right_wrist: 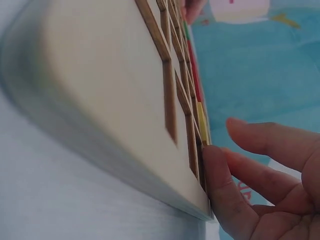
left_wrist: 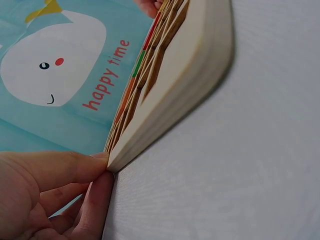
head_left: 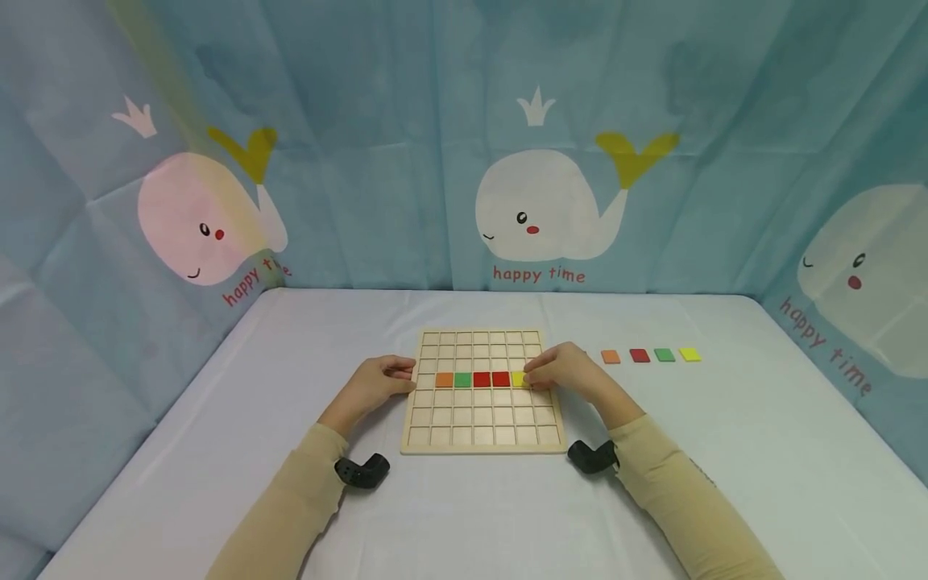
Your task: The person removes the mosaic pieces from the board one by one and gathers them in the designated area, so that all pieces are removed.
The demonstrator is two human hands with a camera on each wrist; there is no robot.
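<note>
A pale wooden grid board [head_left: 482,438] lies flat on the table. One of its rows holds an orange tile [head_left: 445,379], a green tile [head_left: 462,379], two red tiles [head_left: 482,379] side by side and a yellow tile [head_left: 518,379]. My left hand [head_left: 373,388] grips the board's left edge, its thumb and a finger meeting at that edge in the left wrist view. Over the board's right side, my right hand [head_left: 569,372] touches beside the yellow tile and partly covers it from above. In the right wrist view, its thumb and forefinger are spread apart with nothing between them.
Right of the board, a loose orange tile [head_left: 611,357], red tile [head_left: 640,355], green tile [head_left: 664,354] and yellow tile [head_left: 690,354] lie in a line on the white tablecloth [head_left: 464,515]. A blue whale-print curtain [head_left: 377,217] stands behind the table.
</note>
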